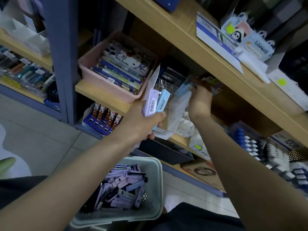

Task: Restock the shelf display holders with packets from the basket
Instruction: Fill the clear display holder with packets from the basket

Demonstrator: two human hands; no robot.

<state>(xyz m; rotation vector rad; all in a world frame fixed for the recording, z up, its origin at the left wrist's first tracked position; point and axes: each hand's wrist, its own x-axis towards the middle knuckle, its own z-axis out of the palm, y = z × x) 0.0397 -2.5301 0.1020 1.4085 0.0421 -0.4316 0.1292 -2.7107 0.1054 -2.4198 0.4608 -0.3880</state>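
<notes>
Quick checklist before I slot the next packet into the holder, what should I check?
1. Left hand grips the spare packets: ok.
2. Right hand holds the blue packet at the holder: ok.
3. Blue packet seated fully in the holder: cannot tell, blurred.
4. Room left in the holder: cannot tell, the hand and packets hide it.
5. Basket has more packets: ok.
</notes>
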